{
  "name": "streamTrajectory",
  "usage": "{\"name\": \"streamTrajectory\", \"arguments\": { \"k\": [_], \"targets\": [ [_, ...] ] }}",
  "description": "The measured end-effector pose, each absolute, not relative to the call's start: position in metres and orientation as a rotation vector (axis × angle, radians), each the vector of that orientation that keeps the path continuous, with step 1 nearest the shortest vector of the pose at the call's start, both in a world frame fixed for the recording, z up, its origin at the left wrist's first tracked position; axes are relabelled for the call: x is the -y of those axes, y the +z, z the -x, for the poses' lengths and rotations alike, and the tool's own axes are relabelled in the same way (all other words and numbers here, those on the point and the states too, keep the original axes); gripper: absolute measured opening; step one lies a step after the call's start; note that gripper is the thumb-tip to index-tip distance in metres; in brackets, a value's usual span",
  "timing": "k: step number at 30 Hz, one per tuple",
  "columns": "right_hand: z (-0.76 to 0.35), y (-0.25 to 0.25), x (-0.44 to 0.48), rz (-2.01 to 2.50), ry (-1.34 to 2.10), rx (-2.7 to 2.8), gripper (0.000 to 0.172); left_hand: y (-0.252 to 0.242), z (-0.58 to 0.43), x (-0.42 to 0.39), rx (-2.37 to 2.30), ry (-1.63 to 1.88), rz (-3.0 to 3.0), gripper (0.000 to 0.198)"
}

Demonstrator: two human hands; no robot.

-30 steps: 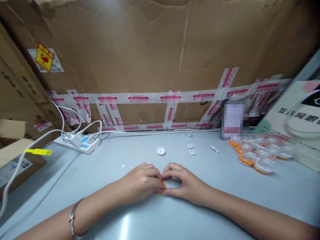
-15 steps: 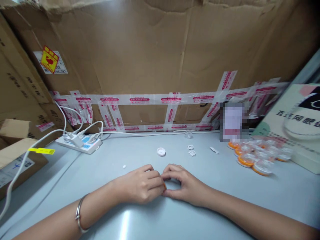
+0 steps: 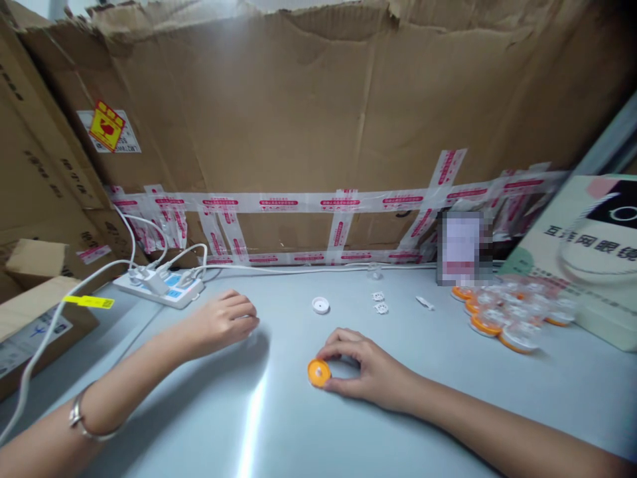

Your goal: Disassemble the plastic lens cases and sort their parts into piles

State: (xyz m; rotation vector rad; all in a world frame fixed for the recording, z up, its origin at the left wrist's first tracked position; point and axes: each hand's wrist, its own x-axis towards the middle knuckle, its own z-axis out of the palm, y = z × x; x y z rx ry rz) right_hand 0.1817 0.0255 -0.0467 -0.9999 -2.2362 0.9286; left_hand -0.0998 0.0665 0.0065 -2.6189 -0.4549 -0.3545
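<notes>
one orange disc [image 3: 313, 374] is pinched by the right hand [image 3: 373, 373]; left hand [image 3: 223, 323] left of disc, grasp cannot be told; white cap [image 3: 320, 305] behind disc on worktop [image 3: 388, 438].

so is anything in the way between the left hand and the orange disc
Nothing visible stands between the left hand and the orange disc; the white cap lies farther back, off that line.

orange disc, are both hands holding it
No, only the right hand grips the orange disc; the left hand is apart from it, off to its left.
</notes>
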Motion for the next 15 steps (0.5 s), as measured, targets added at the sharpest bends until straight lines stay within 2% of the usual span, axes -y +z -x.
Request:
{"name": "streamTrajectory", "arguments": {
  "k": [11,15],
  "targets": [
    [-0.181,-0.044,-0.025,1.025,0.955,2.234,0.025,-0.014,0.135,-0.062,0.548,-0.198,2.640,0.021],
    [-0.180,-0.044,-0.025,1.023,0.953,2.213,0.024,-0.010,0.131,-0.060,0.566,-0.268,2.686,0.020]
  ]
}}
